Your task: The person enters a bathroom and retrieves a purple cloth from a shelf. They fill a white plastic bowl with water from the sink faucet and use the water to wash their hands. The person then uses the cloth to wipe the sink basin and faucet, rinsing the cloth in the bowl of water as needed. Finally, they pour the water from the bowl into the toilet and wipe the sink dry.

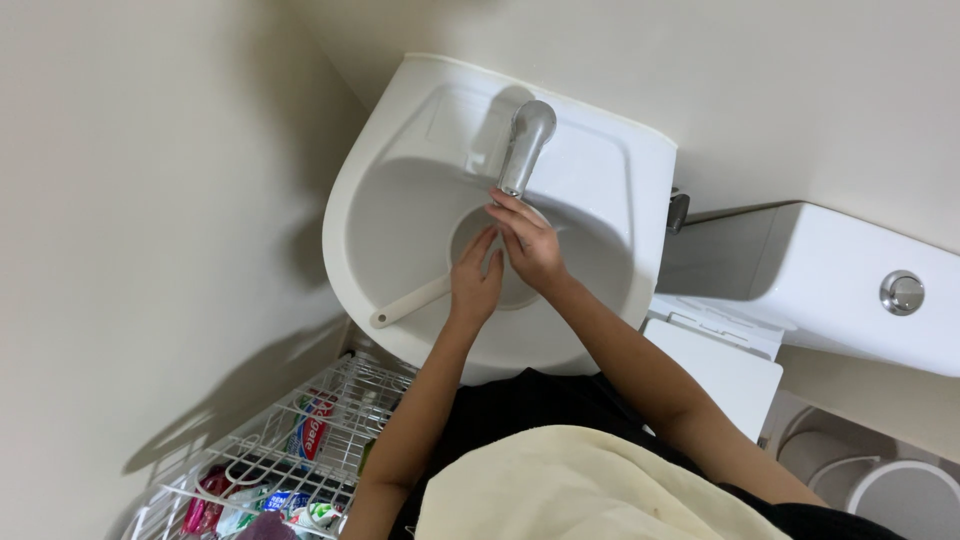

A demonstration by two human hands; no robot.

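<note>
A single head-worn camera looks steeply down from above the person's chest, close over a white washbasin (400,230) set in a corner. The chrome tap (525,145) sits toward 12 o'clock, a toilet cistern (830,290) at 3 o'clock, a wire rack (290,450) at 7 o'clock. No second view shares the scene.

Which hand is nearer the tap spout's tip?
Right. The right hand has fingertips touching the tip of the tap spout; the left hand sits lower in the sink, beside it.
</note>
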